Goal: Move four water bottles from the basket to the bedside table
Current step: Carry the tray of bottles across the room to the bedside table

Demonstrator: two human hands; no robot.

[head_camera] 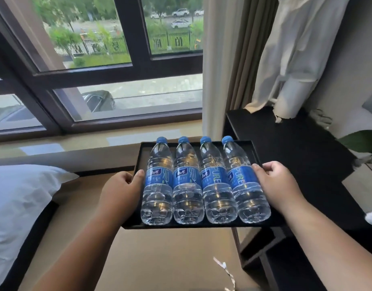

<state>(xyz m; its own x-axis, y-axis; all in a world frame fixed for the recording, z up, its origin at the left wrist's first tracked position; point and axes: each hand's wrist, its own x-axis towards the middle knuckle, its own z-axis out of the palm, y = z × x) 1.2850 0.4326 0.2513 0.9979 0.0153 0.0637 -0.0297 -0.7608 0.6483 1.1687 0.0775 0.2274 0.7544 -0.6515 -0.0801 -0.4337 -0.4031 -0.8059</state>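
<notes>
We hold the black basket level, left hand and right hand each clamped on a side rim; four water bottles lie inside. We should lower it slowly toward the dark worktop.

The blue label of the third bottle from the left reads "PURE" in pale letters running lengthwise, and the rightmost bottle shows the same word. The two left bottles each carry a small dark patch with white characters, too blurred to read.
</notes>
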